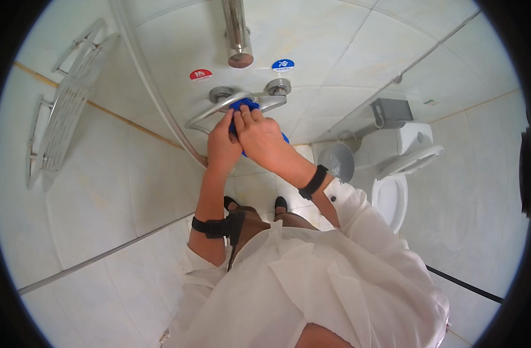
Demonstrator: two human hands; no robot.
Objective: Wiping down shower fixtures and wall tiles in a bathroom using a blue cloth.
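A crumpled blue cloth [244,104] is pressed against the metal shower mixer [272,102] on the tiled wall. My right hand [262,137] lies over the cloth with its fingers bent onto it, and a blue edge shows beneath the wrist. Close against it, my left hand [223,145] grips the cloth from the left side, its fingertips near the mixer. A curved metal tube [217,107] loops out just left of the cloth. Most of the mixer's front is hidden behind the hands and cloth.
Above the mixer hangs a metal shower fitting [238,39]. A shower hose [150,82] runs down at the left, beside a metal wall rack [70,104]. To the right stand a grey bin [337,162] and a white toilet [403,204] with a raised lid.
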